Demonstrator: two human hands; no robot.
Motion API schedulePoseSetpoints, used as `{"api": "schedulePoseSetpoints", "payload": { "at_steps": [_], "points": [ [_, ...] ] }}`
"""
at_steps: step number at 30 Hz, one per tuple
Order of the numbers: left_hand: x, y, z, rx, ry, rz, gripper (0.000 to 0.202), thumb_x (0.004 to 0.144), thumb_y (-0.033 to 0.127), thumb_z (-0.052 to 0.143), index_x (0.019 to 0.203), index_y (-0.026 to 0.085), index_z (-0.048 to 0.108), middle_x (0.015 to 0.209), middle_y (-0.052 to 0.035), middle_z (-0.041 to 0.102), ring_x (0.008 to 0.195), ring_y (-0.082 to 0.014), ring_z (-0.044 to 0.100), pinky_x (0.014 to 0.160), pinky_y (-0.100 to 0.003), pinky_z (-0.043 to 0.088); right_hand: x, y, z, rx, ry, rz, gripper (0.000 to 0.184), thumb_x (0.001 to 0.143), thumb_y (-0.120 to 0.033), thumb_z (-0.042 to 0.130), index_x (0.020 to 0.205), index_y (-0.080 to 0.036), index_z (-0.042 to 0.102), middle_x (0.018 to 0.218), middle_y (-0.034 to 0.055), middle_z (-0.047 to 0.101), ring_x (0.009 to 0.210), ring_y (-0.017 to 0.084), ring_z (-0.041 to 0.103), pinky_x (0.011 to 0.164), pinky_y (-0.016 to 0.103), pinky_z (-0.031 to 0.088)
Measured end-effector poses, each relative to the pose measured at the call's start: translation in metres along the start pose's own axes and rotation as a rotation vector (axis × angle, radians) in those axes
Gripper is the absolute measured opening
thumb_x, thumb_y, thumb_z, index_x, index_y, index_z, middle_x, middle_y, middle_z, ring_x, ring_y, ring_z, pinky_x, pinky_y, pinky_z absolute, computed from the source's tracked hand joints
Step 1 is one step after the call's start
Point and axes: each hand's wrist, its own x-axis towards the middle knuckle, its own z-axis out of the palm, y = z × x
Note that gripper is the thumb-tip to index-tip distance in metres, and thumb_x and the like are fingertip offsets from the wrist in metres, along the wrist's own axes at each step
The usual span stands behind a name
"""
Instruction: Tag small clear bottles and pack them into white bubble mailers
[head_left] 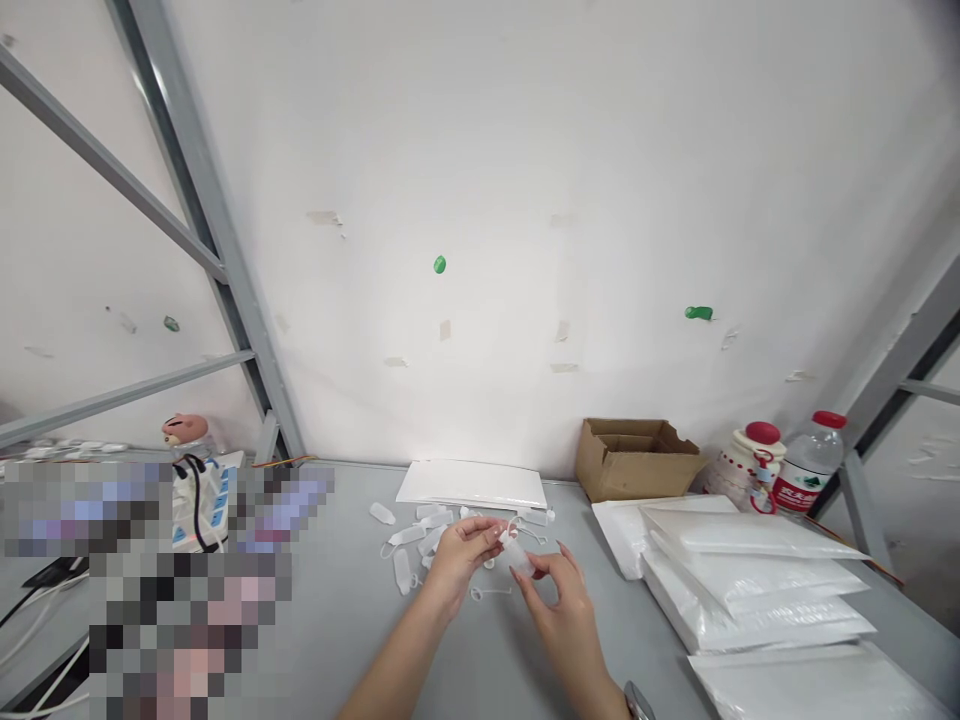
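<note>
Our left hand (457, 555) and right hand (568, 598) meet above a grey table (480, 660), gripping 1 small translucent bottle (517, 556) between them. The fingers of our left hand pinch it at its upper end, beside a thin looped strap (513, 525); whether they grip the strap too, we cannot tell. Our right thumb and index finger close on the bottle's lower part, opened only as wide as its body, and 1 watch (637, 702) circles our right wrist. The bottle tilts, held clear of the table.

To the left of our hands and behind them, we count at least 7 loose bottles (403, 572) lying on their sides; they overlap, so we cannot give an exact total. Just in front of the bottle in our grip lies 1 separate strap with a ring (491, 593).

Behind the pile, against the wall (570, 130), rests a flat white packet (471, 484). To our right, we see 1 open cardboard box (611, 470), at least 5 white mailers (780, 625) mostly stacked, 1 cream jar with a red lid (724, 470) and 1 water bottle with a red cap (806, 455). To our left stand 1 power strip (222, 500) with dark plugs and 1 pink figure (191, 428). On the wall, we count 3 green scraps (440, 264).
</note>
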Motion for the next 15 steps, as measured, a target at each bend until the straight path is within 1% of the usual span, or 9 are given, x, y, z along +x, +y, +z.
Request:
{"api": "schedulePoseSetpoints", "payload": {
  "at_steps": [2,4,6,8,10,11,13,15],
  "points": [
    [0.0,0.001,-0.001,0.022,-0.01,-0.007,0.037,0.054,0.035,0.078,0.082,0.013,0.069,0.085,-0.0109,0.071,0.083,-0.0203,0.063,0.081,-0.031,0.043,0.0,0.001,-0.001,-0.069,0.009,-0.084,0.005,0.079,-0.028,0.056,0.08,-0.024,0.059,0.066,-0.0013,0.059,0.062,0.017,0.057,0.098,0.051,0.032],
    [0.0,0.001,-0.001,0.052,-0.023,0.004,0.038,0.055,0.035,0.077,0.085,0.014,0.068,0.086,-0.0112,0.071,0.086,-0.0215,0.063,0.081,-0.031,0.043,0.0,0.002,-0.002,-0.118,0.013,-0.147,0.007,0.08,-0.026,0.055,0.085,-0.024,0.06,0.069,-0.0002,0.06,0.066,0.017,0.058,0.098,0.051,0.031],
    [0.0,0.001,-0.002,0.088,-0.057,0.018,0.038,0.056,0.037,0.077,0.085,0.014,0.068,0.088,-0.0116,0.071,0.088,-0.0227,0.063,0.08,-0.031,0.042,0.001,0.003,-0.004,-0.126,0.002,-0.171,0.011,0.08,-0.025,0.055,0.089,-0.025,0.061,0.073,0.0011,0.062,0.071,0.018,0.059,0.098,0.051,0.031],
    [0.0,0.003,-0.003,0.112,-0.116,0.025,0.04,0.058,0.038,0.075,0.089,0.014,0.068,0.09,-0.0122,0.07,0.09,-0.0231,0.062,0.081,-0.032,0.042,0.001,0.002,-0.005,-0.087,-0.009,-0.145,0.011,0.079,-0.027,0.056,0.089,-0.025,0.062,0.072,0.001,0.062,0.07,0.018,0.059,0.099,0.051,0.03],
    [0.0,0.004,-0.005,0.108,-0.174,0.021,0.041,0.061,0.038,0.073,0.093,0.014,0.067,0.094,-0.0128,0.069,0.091,-0.0228,0.061,0.083,-0.032,0.041,0.003,-0.001,-0.006,-0.01,-0.021,-0.041,0.011,0.077,-0.032,0.059,0.083,-0.025,0.064,0.067,-0.0003,0.061,0.065,0.017,0.058,0.099,0.05,0.03],
    [-0.001,0.006,-0.005,0.092,-0.192,0.019,0.041,0.062,0.038,0.073,0.095,0.014,0.066,0.095,-0.0128,0.069,0.091,-0.0227,0.061,0.084,-0.032,0.04,0.004,-0.004,-0.006,0.039,-0.033,0.044,0.012,0.075,-0.035,0.061,0.08,-0.024,0.065,0.065,-0.0004,0.061,0.063,0.017,0.058,0.097,0.048,0.033],
    [-0.001,0.008,-0.006,0.052,-0.208,0.027,0.042,0.061,0.035,0.074,0.098,0.015,0.065,0.094,-0.0122,0.069,0.093,-0.023,0.061,0.086,-0.033,0.039,0.008,-0.008,-0.006,0.156,-0.079,0.256,0.019,0.069,-0.041,0.065,0.074,-0.022,0.067,0.063,0.0011,0.063,0.062,0.019,0.058,0.086,0.043,0.043],
    [-0.002,0.01,-0.006,0.02,-0.207,0.051,0.045,0.06,0.032,0.075,0.101,0.016,0.064,0.089,-0.0105,0.069,0.095,-0.0238,0.06,0.088,-0.034,0.038,0.011,-0.01,-0.006,0.29,-0.136,0.44,0.027,0.064,-0.045,0.068,0.07,-0.019,0.068,0.063,0.0038,0.065,0.063,0.021,0.059,0.071,0.037,0.049]
  ]
}}
